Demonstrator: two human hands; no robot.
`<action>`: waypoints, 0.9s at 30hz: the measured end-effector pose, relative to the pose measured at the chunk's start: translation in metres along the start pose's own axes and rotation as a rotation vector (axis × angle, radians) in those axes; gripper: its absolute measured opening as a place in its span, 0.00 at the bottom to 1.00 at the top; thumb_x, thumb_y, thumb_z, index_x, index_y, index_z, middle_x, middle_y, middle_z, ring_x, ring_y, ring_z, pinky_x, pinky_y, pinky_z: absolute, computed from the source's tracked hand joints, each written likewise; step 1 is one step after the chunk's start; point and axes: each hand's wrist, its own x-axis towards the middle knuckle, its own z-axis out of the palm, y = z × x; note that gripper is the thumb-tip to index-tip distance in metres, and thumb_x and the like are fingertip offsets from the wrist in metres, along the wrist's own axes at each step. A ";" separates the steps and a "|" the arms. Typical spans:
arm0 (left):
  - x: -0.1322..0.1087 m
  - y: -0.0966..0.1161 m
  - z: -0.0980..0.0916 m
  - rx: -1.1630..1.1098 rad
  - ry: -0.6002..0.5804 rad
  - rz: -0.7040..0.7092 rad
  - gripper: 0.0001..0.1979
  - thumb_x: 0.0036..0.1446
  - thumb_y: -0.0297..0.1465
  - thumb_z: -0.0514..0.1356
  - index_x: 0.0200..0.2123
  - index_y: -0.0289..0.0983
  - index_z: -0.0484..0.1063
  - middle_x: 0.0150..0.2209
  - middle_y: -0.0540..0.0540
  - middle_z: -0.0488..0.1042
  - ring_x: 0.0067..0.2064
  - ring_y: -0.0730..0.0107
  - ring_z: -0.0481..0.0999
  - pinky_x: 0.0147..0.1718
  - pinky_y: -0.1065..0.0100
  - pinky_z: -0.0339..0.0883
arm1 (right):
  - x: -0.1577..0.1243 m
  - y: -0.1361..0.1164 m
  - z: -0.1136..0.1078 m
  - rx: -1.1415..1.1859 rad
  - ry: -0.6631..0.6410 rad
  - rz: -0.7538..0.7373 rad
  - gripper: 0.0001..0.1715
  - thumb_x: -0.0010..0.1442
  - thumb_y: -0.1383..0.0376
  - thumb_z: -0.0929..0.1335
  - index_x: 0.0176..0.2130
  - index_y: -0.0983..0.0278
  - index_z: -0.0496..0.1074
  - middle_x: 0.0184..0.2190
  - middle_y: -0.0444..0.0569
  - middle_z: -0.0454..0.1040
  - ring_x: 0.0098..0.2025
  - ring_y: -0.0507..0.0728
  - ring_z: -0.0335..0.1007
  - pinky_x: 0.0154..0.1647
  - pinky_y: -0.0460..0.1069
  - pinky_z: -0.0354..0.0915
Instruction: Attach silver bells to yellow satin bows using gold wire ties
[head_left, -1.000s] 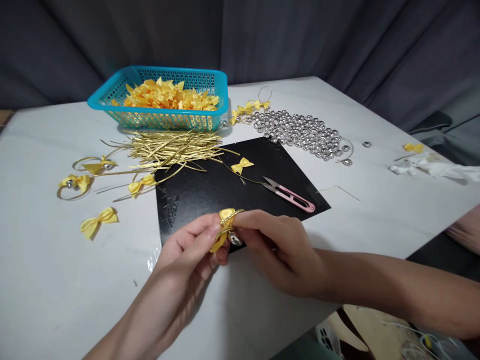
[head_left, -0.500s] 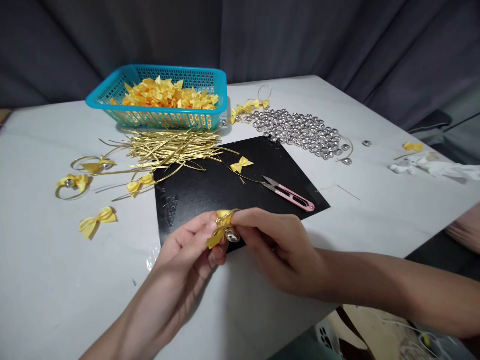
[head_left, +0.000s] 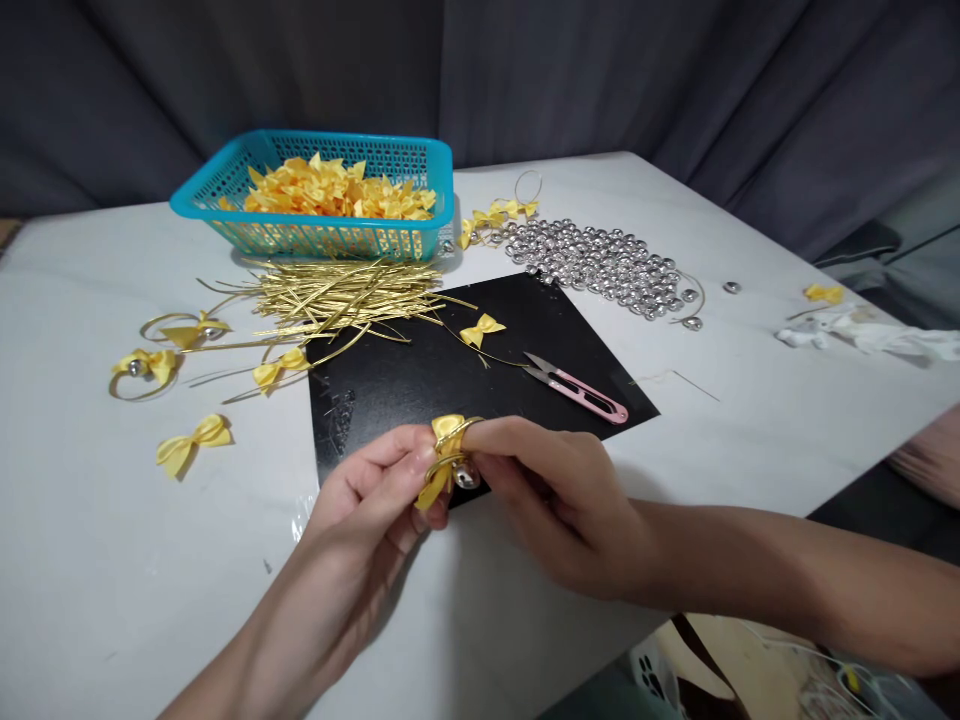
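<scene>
Just a yellow bow [head_left: 442, 462] pinched between left hand [head_left: 371, 495] and right hand [head_left: 555, 500].
Likely light, soft ribbon; best gripped at its wire-wrapped centre.

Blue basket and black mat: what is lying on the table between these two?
A loose pile of gold wire ties lies between the blue basket and the black mat, some ends reaching over the mat's edge. The head view shows it.
</scene>
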 end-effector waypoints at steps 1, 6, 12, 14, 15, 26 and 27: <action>0.000 0.000 -0.001 0.007 0.003 0.003 0.09 0.44 0.33 0.69 0.30 0.36 0.79 0.24 0.51 0.69 0.24 0.81 0.64 0.25 0.84 0.67 | 0.000 0.000 0.000 -0.002 0.002 0.006 0.11 0.62 0.76 0.57 0.38 0.63 0.62 0.26 0.44 0.67 0.25 0.48 0.61 0.26 0.42 0.62; 0.001 -0.003 -0.002 0.017 -0.009 0.005 0.10 0.44 0.35 0.69 0.30 0.36 0.79 0.25 0.50 0.70 0.24 0.81 0.64 0.25 0.84 0.67 | 0.000 0.001 0.000 0.024 -0.002 -0.003 0.12 0.61 0.78 0.58 0.37 0.63 0.62 0.27 0.43 0.66 0.25 0.48 0.60 0.29 0.41 0.61; 0.001 -0.003 -0.001 -0.013 -0.062 -0.018 0.08 0.47 0.32 0.68 0.33 0.36 0.80 0.23 0.51 0.69 0.24 0.81 0.64 0.26 0.84 0.67 | 0.000 0.003 0.002 0.074 -0.006 -0.017 0.12 0.61 0.79 0.58 0.39 0.65 0.62 0.28 0.44 0.68 0.28 0.48 0.64 0.32 0.41 0.63; 0.001 -0.003 -0.001 -0.021 -0.082 -0.031 0.08 0.47 0.31 0.68 0.33 0.36 0.80 0.23 0.51 0.68 0.24 0.81 0.64 0.27 0.85 0.67 | 0.000 0.003 0.002 0.075 -0.012 -0.017 0.12 0.61 0.78 0.58 0.40 0.65 0.62 0.28 0.45 0.69 0.28 0.48 0.65 0.32 0.41 0.63; 0.001 -0.002 -0.002 -0.020 -0.084 -0.037 0.08 0.47 0.31 0.68 0.33 0.36 0.80 0.23 0.51 0.68 0.25 0.81 0.65 0.27 0.85 0.67 | 0.000 0.002 0.001 0.070 -0.014 -0.018 0.12 0.61 0.78 0.58 0.40 0.65 0.62 0.28 0.44 0.69 0.28 0.48 0.65 0.32 0.41 0.63; 0.003 -0.002 -0.003 0.006 -0.123 -0.049 0.06 0.51 0.30 0.65 0.34 0.36 0.79 0.24 0.51 0.68 0.25 0.80 0.63 0.27 0.84 0.66 | -0.001 0.003 0.003 0.050 0.000 -0.038 0.12 0.61 0.79 0.57 0.40 0.66 0.63 0.28 0.45 0.70 0.27 0.47 0.64 0.31 0.40 0.64; 0.003 -0.002 -0.003 0.013 -0.121 -0.047 0.06 0.52 0.30 0.64 0.33 0.36 0.79 0.25 0.50 0.68 0.25 0.80 0.63 0.27 0.83 0.66 | 0.000 0.003 0.003 0.052 -0.006 -0.039 0.12 0.61 0.79 0.57 0.40 0.66 0.63 0.29 0.45 0.70 0.28 0.47 0.65 0.31 0.41 0.64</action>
